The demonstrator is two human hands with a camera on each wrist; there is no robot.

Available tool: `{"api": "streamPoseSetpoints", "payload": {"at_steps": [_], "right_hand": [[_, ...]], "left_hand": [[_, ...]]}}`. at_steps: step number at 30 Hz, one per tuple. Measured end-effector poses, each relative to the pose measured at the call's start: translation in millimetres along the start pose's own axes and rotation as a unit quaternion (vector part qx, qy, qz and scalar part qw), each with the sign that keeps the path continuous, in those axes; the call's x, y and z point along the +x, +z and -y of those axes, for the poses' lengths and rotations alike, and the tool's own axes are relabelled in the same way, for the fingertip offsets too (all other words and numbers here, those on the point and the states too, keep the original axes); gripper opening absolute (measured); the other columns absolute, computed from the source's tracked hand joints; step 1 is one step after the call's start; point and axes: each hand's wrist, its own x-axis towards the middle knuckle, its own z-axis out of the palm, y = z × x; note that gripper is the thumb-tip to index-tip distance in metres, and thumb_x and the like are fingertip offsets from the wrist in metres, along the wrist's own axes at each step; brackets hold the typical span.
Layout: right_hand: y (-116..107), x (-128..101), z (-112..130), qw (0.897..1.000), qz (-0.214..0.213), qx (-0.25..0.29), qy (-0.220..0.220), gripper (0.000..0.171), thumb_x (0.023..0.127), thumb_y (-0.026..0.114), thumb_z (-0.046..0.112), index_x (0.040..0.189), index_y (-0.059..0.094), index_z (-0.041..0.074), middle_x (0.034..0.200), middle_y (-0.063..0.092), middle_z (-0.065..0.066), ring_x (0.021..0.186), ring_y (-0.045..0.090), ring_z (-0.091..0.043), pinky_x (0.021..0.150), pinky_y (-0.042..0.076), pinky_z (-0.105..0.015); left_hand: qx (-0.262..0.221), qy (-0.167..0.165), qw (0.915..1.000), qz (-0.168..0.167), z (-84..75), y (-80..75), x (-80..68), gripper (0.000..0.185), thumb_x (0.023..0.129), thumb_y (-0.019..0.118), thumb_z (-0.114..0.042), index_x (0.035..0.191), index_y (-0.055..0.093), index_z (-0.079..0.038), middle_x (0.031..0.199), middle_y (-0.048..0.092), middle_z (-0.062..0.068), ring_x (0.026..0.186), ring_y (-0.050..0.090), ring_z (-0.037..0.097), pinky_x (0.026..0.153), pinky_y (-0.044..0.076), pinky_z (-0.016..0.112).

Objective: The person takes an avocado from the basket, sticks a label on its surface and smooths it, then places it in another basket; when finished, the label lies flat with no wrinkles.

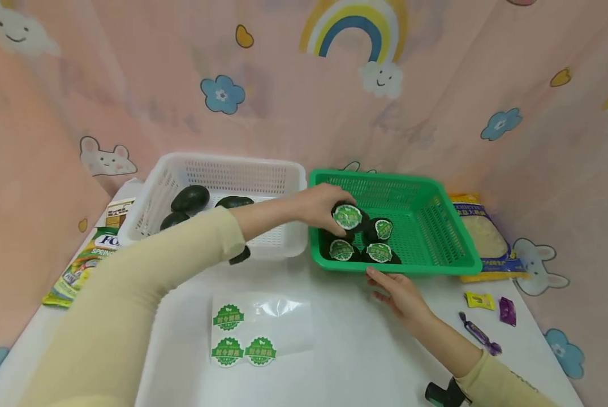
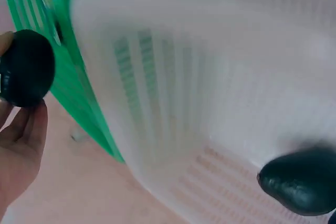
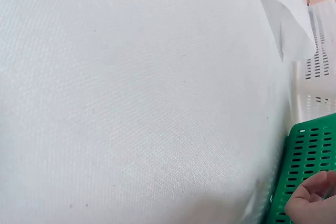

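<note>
My left hand [image 1: 321, 208] grips a dark avocado [image 1: 348, 217] with a round green sticker, over the left part of the green basket [image 1: 456, 237]. In the left wrist view the fingers hold this avocado [image 2: 27, 69] from its side and below. Under and beside it lie several stickered avocados [image 1: 380, 253] in the basket. The right hand [image 1: 400, 297] is at the basket's front rim, its index fingertip at the rim and the other fingers loosely bent. To the left, a white basket [image 1: 296, 240] contains dark avocados [image 1: 190, 199] without visible stickers, partly hidden by the left arm.
On the white table [image 1: 354, 350] lies a clear sheet [image 1: 293, 328] with three green stickers [image 1: 228, 351]. Wrapped candies [image 1: 479, 301] are at the right. A yellow-blue bag [image 1: 487, 237] sits beside the green basket, and a green snack bag [image 1: 87, 260] beside the white one.
</note>
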Motion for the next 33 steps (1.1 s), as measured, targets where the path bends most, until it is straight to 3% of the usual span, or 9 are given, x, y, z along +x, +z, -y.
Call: {"api": "streamPoseSetpoints", "payload": {"at_steps": [4, 9, 12, 17, 22, 25, 29, 31, 33], "right_hand": [[8.0, -5.7, -9.5, 1.0, -0.01, -0.014, 0.007, 0.041, 0.095, 0.065, 0.031, 0.11, 0.067, -0.007, 0.106, 0.065, -0.005, 0.109, 0.055, -0.024, 0.096, 0.047, -0.037], [18.4, -12.9, -20.3, 1.0, -0.008, -0.007, 0.005, 0.036, 0.096, 0.064, 0.026, 0.108, 0.068, -0.008, 0.103, 0.066, -0.005, 0.107, 0.056, -0.024, 0.094, 0.047, -0.039], [23.9, -16.5, -24.4, 1.0, -0.006, 0.001, 0.005, 0.033, 0.096, 0.064, 0.024, 0.104, 0.069, -0.007, 0.1, 0.067, -0.004, 0.105, 0.056, -0.024, 0.093, 0.047, -0.039], [28.1, -17.3, -26.1, 1.0, -0.011, 0.009, 0.007, 0.031, 0.095, 0.065, 0.025, 0.101, 0.068, -0.006, 0.098, 0.066, -0.007, 0.104, 0.055, -0.025, 0.092, 0.047, -0.039], [24.0, -13.2, -21.8, 1.0, -0.008, 0.009, 0.001, 0.032, 0.095, 0.065, 0.026, 0.099, 0.068, -0.005, 0.099, 0.065, -0.007, 0.106, 0.054, -0.025, 0.095, 0.047, -0.039], [20.1, -10.6, -17.7, 1.0, -0.006, 0.008, 0.001, 0.031, 0.094, 0.066, 0.027, 0.097, 0.069, -0.003, 0.098, 0.065, -0.006, 0.105, 0.055, -0.023, 0.094, 0.047, -0.038], [15.6, -8.2, -13.1, 1.0, 0.001, 0.011, -0.002, 0.026, 0.096, 0.064, 0.027, 0.095, 0.07, 0.002, 0.096, 0.064, -0.004, 0.103, 0.055, -0.022, 0.093, 0.047, -0.036], [14.3, -7.4, -11.6, 1.0, 0.005, 0.014, -0.002, 0.026, 0.096, 0.063, 0.028, 0.096, 0.069, 0.003, 0.097, 0.065, -0.004, 0.103, 0.055, -0.022, 0.092, 0.047, -0.036], [14.8, -7.6, -10.9, 1.0, 0.028, 0.0, 0.001, 0.03, 0.097, 0.061, 0.03, 0.106, 0.068, 0.002, 0.102, 0.064, -0.004, 0.102, 0.056, -0.021, 0.09, 0.048, -0.035]], "left_hand": [[0.039, -0.089, 0.9947, 0.036, 39.6, -1.1, 26.9, 0.067, 0.089, 0.072, -0.032, 0.142, 0.045, -0.002, 0.134, 0.055, 0.012, 0.121, 0.052, 0.025, 0.098, 0.042, 0.032], [0.055, -0.153, 0.9816, 0.1, 62.6, 17.7, 38.1, 0.067, 0.098, 0.059, -0.035, 0.146, 0.032, 0.002, 0.14, 0.047, 0.018, 0.128, 0.046, 0.029, 0.102, 0.04, 0.036], [0.054, -0.17, 0.9769, 0.118, 68.3, 29.3, 38.2, 0.071, 0.101, 0.055, -0.034, 0.15, 0.021, 0.004, 0.149, 0.036, 0.021, 0.137, 0.036, 0.03, 0.109, 0.033, 0.037], [0.067, -0.173, 0.9759, 0.114, 67.7, 39.5, 35.9, 0.078, 0.101, 0.054, -0.035, 0.154, 0.009, 0.001, 0.158, 0.019, 0.021, 0.145, 0.022, 0.031, 0.115, 0.024, 0.038], [0.135, -0.147, 0.9773, 0.07, 61.1, 28.3, 28.6, 0.076, 0.099, 0.056, -0.036, 0.154, 0.016, -0.002, 0.155, 0.027, 0.018, 0.142, 0.027, 0.031, 0.114, 0.027, 0.039], [0.129, -0.126, 0.9834, 0.018, 53.6, 11.3, 9.5, 0.066, 0.1, 0.056, -0.036, 0.15, 0.03, -0.003, 0.149, 0.039, 0.015, 0.136, 0.038, 0.029, 0.107, 0.037, 0.04], [0.002, -0.064, 0.9964, -0.056, 33.3, 2.2, -43.2, 0.035, 0.1, 0.057, -0.027, 0.128, 0.06, -0.006, 0.124, 0.063, 0.007, 0.11, 0.059, 0.021, 0.088, 0.049, 0.033], [-0.096, -0.038, 0.9934, -0.05, 20.4, 10.6, -79.1, 0.023, 0.1, 0.057, -0.025, 0.113, 0.069, -0.01, 0.104, 0.069, 0.003, 0.093, 0.064, 0.019, 0.078, 0.052, 0.029], [-0.201, -0.054, 0.9778, -0.019, 9.7, 26.3, -116.7, 0.021, 0.1, 0.057, -0.027, 0.104, 0.071, -0.013, 0.093, 0.07, -0.001, 0.086, 0.065, 0.02, 0.072, 0.054, 0.028]]}}
